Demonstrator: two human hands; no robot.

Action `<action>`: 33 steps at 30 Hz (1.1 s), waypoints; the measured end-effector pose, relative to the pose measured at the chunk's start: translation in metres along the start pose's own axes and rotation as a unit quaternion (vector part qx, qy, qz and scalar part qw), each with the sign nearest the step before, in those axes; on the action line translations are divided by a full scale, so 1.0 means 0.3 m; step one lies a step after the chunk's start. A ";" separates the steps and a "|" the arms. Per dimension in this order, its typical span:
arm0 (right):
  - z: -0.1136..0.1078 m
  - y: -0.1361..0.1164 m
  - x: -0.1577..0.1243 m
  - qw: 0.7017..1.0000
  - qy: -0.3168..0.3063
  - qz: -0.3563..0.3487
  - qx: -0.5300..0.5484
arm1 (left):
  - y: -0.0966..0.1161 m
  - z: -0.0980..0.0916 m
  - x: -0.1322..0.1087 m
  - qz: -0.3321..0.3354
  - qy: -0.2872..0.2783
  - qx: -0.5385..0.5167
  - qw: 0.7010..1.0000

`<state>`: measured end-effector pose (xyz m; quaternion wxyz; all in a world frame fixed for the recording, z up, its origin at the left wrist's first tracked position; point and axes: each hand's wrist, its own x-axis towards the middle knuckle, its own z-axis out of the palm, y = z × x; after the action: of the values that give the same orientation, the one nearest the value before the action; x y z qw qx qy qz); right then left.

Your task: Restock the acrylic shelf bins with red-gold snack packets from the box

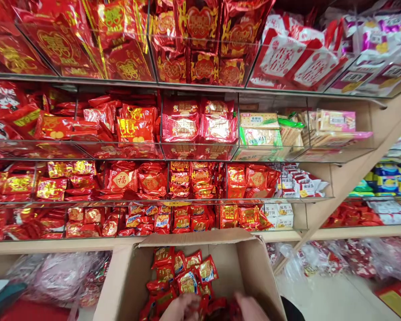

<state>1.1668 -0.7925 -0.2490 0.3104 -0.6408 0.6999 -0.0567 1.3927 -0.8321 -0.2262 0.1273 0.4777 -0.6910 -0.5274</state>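
Observation:
An open cardboard box (260, 272) stands in front of the shelves, with small red and gold snack packets (189, 281) lying loose inside, mostly toward its left. My left hand (182, 307) reaches in at the bottom of the view, against the packets. To its right, my right hand (249, 308) is over the box's near right part, beside more red packets (217, 305). Both hands are smeared by motion, and their fingertips are partly hidden among the wrappers. Whether either hand grips a packet cannot be made out.
Tiered shelves with clear dividers hold red wrapped snacks (182, 127), green-labelled crackers (260, 133) and white packets (284, 58). Below the lowest shelf lie clear plastic bags (60, 274) of goods. Pale floor (334, 294) shows at right. The box's back flap (200, 237) rises near the lowest shelf.

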 end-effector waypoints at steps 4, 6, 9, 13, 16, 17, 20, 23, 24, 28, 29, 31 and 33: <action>-0.106 -0.061 -0.060 0.960 0.110 -0.056 0.251 | 0.138 0.028 -0.016 -0.035 0.023 -0.142 0.989; -0.142 -0.115 -0.090 0.924 0.116 -0.067 0.359 | 0.201 0.042 -0.017 -0.051 -0.028 -0.252 0.966; -0.163 -0.180 -0.125 0.879 0.130 -0.064 0.454 | 0.270 0.048 -0.022 -0.037 -0.009 -0.342 0.939; -0.162 -0.201 -0.148 0.843 0.155 -0.060 0.512 | 0.305 0.037 -0.033 -0.021 0.030 -0.362 0.931; -0.165 -0.199 -0.149 0.829 0.138 -0.065 0.538 | 0.297 0.030 -0.036 0.010 0.035 -0.337 0.941; -0.165 -0.201 -0.147 0.830 0.129 -0.070 0.538 | 0.292 0.031 -0.036 0.022 0.028 -0.326 0.945; -0.150 -0.217 -0.135 0.822 0.123 -0.083 0.549 | 0.276 0.040 -0.041 0.064 0.000 -0.327 0.943; -0.114 -0.244 -0.113 0.743 0.128 -0.056 0.655 | 0.259 0.058 -0.052 0.099 0.006 -0.359 0.928; -0.102 -0.253 -0.106 0.707 0.122 -0.039 0.696 | 0.252 0.064 -0.055 0.097 0.009 -0.361 0.928; -0.078 -0.273 -0.092 0.603 0.078 -0.006 0.794 | 0.223 0.071 -0.052 0.015 0.023 -0.335 0.942; -0.080 -0.272 -0.092 0.592 0.066 -0.008 0.804 | 0.220 0.065 -0.049 -0.003 0.035 -0.325 0.945; -0.089 -0.260 -0.097 0.588 0.046 -0.017 0.807 | 0.223 0.039 -0.044 0.001 0.052 -0.301 0.952; -0.109 -0.240 -0.103 0.629 0.048 -0.033 0.775 | 0.240 0.000 -0.046 0.043 0.054 -0.267 0.961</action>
<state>1.2120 -0.7864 -0.1773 0.6565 -0.1828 0.3897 -0.6195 1.3618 -0.8220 -0.1603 0.3100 0.4241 -0.5365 -0.6604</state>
